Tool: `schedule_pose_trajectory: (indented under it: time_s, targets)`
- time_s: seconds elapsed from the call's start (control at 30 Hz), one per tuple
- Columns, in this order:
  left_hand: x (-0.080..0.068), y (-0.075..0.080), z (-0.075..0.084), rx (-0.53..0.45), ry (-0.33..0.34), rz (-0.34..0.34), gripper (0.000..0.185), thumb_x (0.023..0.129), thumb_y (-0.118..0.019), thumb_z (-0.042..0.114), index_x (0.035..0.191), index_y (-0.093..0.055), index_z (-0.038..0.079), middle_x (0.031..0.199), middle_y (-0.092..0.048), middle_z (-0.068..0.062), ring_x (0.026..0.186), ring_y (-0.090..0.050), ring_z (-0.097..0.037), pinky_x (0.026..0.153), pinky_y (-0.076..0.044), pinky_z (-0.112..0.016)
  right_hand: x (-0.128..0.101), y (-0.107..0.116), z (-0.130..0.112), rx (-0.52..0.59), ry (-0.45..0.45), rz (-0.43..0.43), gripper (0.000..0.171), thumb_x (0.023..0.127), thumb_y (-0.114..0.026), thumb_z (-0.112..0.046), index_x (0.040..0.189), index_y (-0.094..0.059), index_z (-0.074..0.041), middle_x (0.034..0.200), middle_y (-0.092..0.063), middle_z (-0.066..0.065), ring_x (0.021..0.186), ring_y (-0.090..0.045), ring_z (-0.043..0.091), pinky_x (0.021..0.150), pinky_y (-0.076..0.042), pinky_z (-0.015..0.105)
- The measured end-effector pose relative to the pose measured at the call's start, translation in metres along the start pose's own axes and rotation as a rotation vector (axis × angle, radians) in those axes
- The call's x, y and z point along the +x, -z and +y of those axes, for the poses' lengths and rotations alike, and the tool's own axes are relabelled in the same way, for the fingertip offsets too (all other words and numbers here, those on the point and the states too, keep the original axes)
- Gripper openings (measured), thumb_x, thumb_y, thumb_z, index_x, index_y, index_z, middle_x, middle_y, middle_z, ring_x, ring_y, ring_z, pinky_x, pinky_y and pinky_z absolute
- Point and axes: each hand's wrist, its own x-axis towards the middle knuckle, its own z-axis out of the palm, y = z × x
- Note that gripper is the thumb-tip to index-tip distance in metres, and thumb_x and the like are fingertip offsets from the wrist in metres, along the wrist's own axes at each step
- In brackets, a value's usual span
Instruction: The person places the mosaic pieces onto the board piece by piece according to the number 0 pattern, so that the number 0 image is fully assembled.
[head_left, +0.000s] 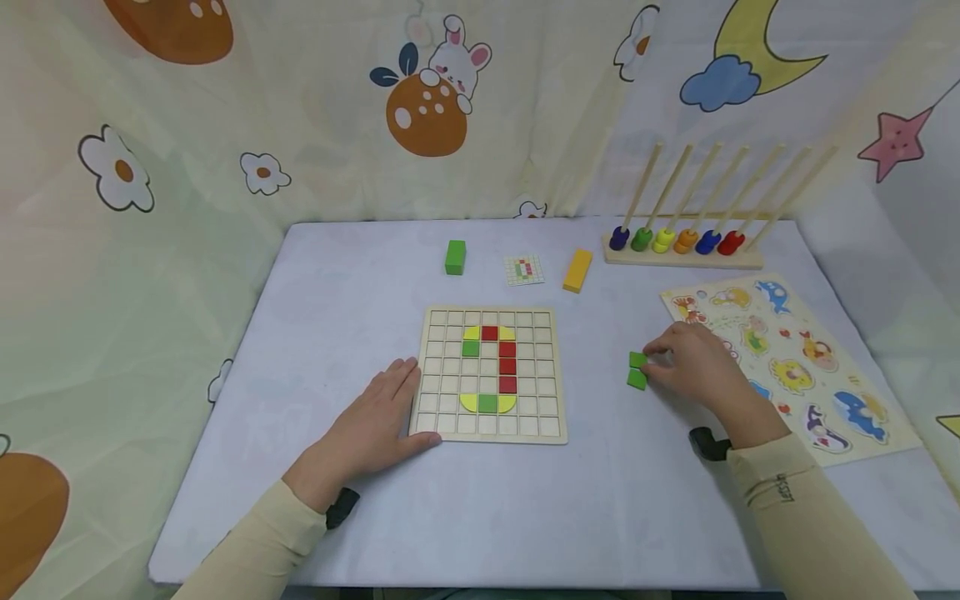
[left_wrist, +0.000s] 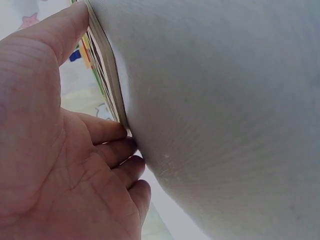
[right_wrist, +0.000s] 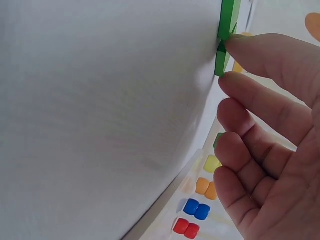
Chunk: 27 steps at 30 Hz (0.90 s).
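Note:
A wooden grid board (head_left: 551, 379) lies in the middle of the table, with red, green and yellow pieces set in its cells. My left hand (head_left: 390, 408) lies flat on the table at the board's lower left corner. Its thumb runs along the board's edge (left_wrist: 107, 70) and its fingers (left_wrist: 115, 150) touch the corner. To the right of the board lie two green square tiles (head_left: 637, 369), close together. My right hand (head_left: 663, 365) is on them, and its thumb and forefinger pinch one green tile (right_wrist: 220, 59). The second tile (right_wrist: 230, 15) lies just beyond.
A green block (head_left: 455, 257), a small pattern card (head_left: 523, 270) and an orange block (head_left: 577, 271) lie behind the board. A rod rack with coloured beads (head_left: 678, 242) stands at the back right. An animal puzzle board (head_left: 795, 367) lies right of my right hand.

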Motion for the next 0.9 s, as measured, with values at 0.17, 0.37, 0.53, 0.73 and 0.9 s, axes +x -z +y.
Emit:
schedule_pose_trajectory:
  time_s: [0.17, 0.37, 0.53, 0.73, 0.9]
  targets:
    - [0.0001, -0.0020, -0.0008, 0.000, 0.000, 0.000, 0.110, 0.092, -0.070, 0.064, 0.165, -0.021, 0.000, 0.176, -0.018, -0.016, 0.164, -0.017, -0.034, 0.134, -0.023, -0.051, 0.0020, -0.0006, 0.0018, 0.016, -0.001, -0.031, 0.030, 0.092, -0.080, -0.025, 0.116, -0.080, -0.007, 0.120, -0.070, 0.018, 0.117, -0.058, 0.040, 0.101, -0.048, 0.063]
    - [-0.0009, -0.0007, -0.0003, 0.001, -0.007, 0.002, 0.109, 0.092, -0.070, 0.063, 0.165, -0.021, -0.001, 0.175, -0.018, -0.017, 0.164, -0.017, -0.035, 0.134, -0.023, -0.052, 0.0020, -0.0014, -0.0001, 0.027, -0.007, -0.038, 0.029, 0.092, -0.080, -0.024, 0.116, -0.080, -0.007, 0.118, -0.070, 0.016, 0.115, -0.059, 0.037, 0.101, -0.050, 0.060]
    - [-0.0011, 0.0005, 0.0006, 0.003, -0.005, -0.001, 0.107, 0.093, -0.071, 0.061, 0.165, -0.022, -0.001, 0.175, -0.018, -0.017, 0.164, -0.017, -0.036, 0.133, -0.023, -0.052, 0.0016, -0.0013, -0.0009, 0.014, -0.005, -0.028, 0.029, 0.092, -0.080, -0.026, 0.114, -0.081, -0.008, 0.117, -0.070, 0.016, 0.115, -0.059, 0.037, 0.100, -0.049, 0.060]
    - [-0.0005, 0.0022, 0.0016, 0.004, 0.008, -0.007, 0.108, 0.092, -0.071, 0.062, 0.165, -0.022, -0.001, 0.175, -0.018, -0.017, 0.164, -0.016, -0.035, 0.134, -0.023, -0.052, 0.0019, 0.0017, -0.0048, 0.008, -0.002, -0.012, 0.029, 0.091, -0.080, -0.027, 0.112, -0.081, -0.007, 0.117, -0.069, 0.017, 0.116, -0.058, 0.039, 0.100, -0.049, 0.061]
    - [-0.0004, 0.0022, 0.0010, 0.003, 0.021, -0.026, 0.109, 0.092, -0.069, 0.064, 0.166, -0.020, 0.000, 0.176, -0.017, -0.016, 0.164, -0.015, -0.034, 0.134, -0.022, -0.051, 0.0023, 0.0044, -0.0081, 0.011, 0.016, 0.002, 0.030, 0.091, -0.080, -0.028, 0.112, -0.081, -0.006, 0.117, -0.069, 0.017, 0.115, -0.059, 0.039, 0.099, -0.050, 0.060]
